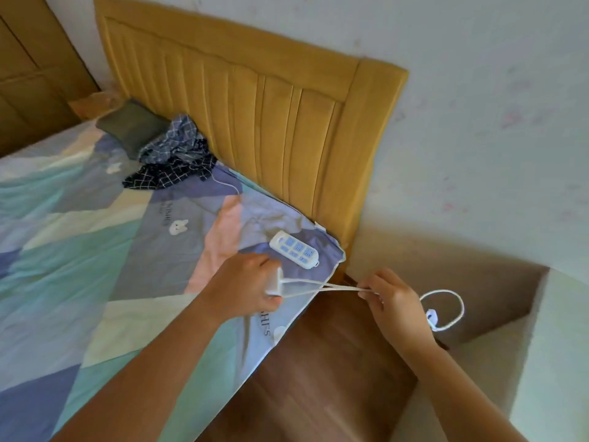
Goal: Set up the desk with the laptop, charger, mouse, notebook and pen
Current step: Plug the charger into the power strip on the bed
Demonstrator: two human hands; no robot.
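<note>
Charger (274, 283) brick gripped in left hand (245, 287); right hand (390, 296) pinches its white cord (331, 287) taut, over bed (95, 234) edge.

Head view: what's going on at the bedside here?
A person holds a white charger brick in the left hand while the right hand pinches its white cable, stretched between them. The loose end loops past the right hand. A power strip lies on the bed, nothing plugged in.

Head view, downward over bed (95, 250)
</note>
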